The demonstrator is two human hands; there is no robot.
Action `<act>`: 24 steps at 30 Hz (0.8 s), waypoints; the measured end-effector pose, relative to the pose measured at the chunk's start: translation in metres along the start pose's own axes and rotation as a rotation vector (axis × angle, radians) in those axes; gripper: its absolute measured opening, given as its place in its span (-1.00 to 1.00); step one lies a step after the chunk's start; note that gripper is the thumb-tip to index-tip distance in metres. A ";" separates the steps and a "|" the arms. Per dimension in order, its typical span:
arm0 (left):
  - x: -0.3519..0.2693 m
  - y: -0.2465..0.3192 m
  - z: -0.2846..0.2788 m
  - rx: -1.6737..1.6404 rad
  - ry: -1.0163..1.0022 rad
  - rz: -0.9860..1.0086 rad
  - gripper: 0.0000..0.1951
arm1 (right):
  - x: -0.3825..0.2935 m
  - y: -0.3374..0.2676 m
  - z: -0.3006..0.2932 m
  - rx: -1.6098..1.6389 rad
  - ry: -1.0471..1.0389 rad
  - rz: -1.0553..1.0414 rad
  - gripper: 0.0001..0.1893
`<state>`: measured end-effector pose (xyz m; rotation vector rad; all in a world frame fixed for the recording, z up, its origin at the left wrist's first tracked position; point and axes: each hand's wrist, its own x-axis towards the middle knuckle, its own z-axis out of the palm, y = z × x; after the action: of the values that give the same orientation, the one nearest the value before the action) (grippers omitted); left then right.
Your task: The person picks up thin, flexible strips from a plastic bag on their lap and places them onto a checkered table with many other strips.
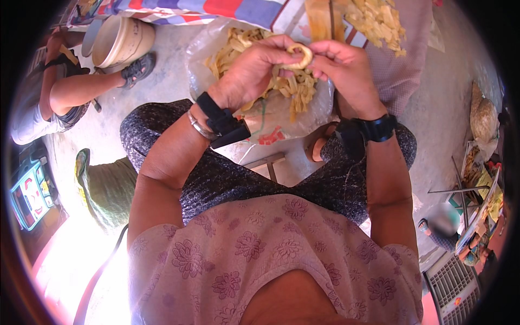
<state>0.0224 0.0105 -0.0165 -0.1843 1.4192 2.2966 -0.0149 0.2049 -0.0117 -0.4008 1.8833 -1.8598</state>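
Observation:
My left hand (260, 61) pinches a rolled or looped pale yellow strip (302, 57) in front of me. From the right, the fingertips of my right hand (345, 65) press on the same strip's edge. Beneath both hands lies an open clear plastic bag (199, 53) with many loose yellow strips (300, 91), some curled. Their material I cannot tell. More flat yellow pieces (375, 24) lie on the cloth-covered surface ahead, beside a wider orange-brown sheet or block (319, 20). Each wrist bears a black strapped device.
A white bucket (122, 42) stands at upper left, near a seated person's leg (89, 87). A green sack (109, 187) is at my left. On the right are a filled sack (483, 113), a grey plastic crate (453, 288) and other people, partly seen. A checked cloth (227, 10) hangs ahead.

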 end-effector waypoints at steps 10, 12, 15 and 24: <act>-0.002 -0.014 -0.003 0.043 0.155 -0.003 -0.82 | 0.001 0.004 0.015 -0.187 -0.101 -0.233 -0.74; -0.004 -0.013 -0.002 0.042 0.162 0.051 -0.84 | 0.003 0.011 0.019 -0.173 -0.030 -0.207 -0.74; -0.005 -0.009 -0.006 -0.046 0.130 0.110 -0.87 | 0.004 0.012 0.019 -0.133 0.019 -0.165 -0.77; -0.004 -0.012 -0.007 0.052 0.054 0.066 -0.86 | 0.002 0.005 0.009 -0.591 0.064 -0.240 -0.97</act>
<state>0.0303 0.0081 -0.0279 -0.1877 1.5319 2.3209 -0.0120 0.1965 -0.0163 -0.7944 2.5086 -1.4235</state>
